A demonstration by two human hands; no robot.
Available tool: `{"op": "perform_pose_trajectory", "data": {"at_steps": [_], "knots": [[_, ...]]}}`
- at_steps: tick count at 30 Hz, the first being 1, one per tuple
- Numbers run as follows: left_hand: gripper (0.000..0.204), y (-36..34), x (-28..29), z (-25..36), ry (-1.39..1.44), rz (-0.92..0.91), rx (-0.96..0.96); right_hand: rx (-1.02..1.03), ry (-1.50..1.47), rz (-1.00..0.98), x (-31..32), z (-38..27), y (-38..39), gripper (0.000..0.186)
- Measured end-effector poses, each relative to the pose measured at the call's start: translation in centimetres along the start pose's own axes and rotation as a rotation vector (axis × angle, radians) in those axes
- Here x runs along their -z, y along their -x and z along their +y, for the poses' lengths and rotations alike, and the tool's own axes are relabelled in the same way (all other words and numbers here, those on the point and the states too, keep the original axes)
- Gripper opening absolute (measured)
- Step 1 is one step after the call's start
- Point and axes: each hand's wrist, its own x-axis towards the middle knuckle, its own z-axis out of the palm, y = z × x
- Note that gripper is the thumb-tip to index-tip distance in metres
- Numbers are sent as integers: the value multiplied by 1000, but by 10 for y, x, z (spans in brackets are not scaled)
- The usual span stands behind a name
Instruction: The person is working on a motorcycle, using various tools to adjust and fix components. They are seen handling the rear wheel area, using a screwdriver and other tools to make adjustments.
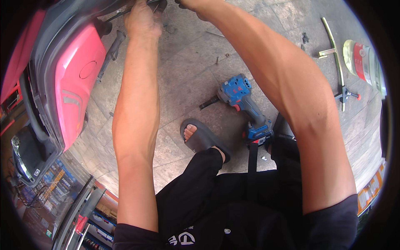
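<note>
Both my arms reach forward to the upper edge of the view. My left hand (143,20) is beside the front of a pink scooter (79,79), close to a thin dark cable (118,16). Its fingers are cut off by the frame, so what they hold is hidden. Only the wrist side of my right hand (199,7) shows at the top edge, next to something dark that I cannot make out. Between my forearms a blue cordless impact wrench (236,89) with a black socket stands on its battery on the floor.
A large clear bottle with a red label (361,62) is at the right, next to a metal clamp-like bar tool (335,54). Small bolts (227,54) lie on the tiled floor (179,79). My sandalled foot (202,137) is below. Shop shelves (98,227) stand lower left.
</note>
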Motion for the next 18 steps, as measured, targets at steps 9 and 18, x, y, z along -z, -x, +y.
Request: {"op": "perform_pose_trajectory", "data": {"at_steps": [9,18], "knots": [[20,6,-7,6,-59,-11,-58,48,-23,3,-5,8,-6,23],[27,5,-9,6,-32,-20,-119,66,-9,10,-7,8,-8,22]]}}
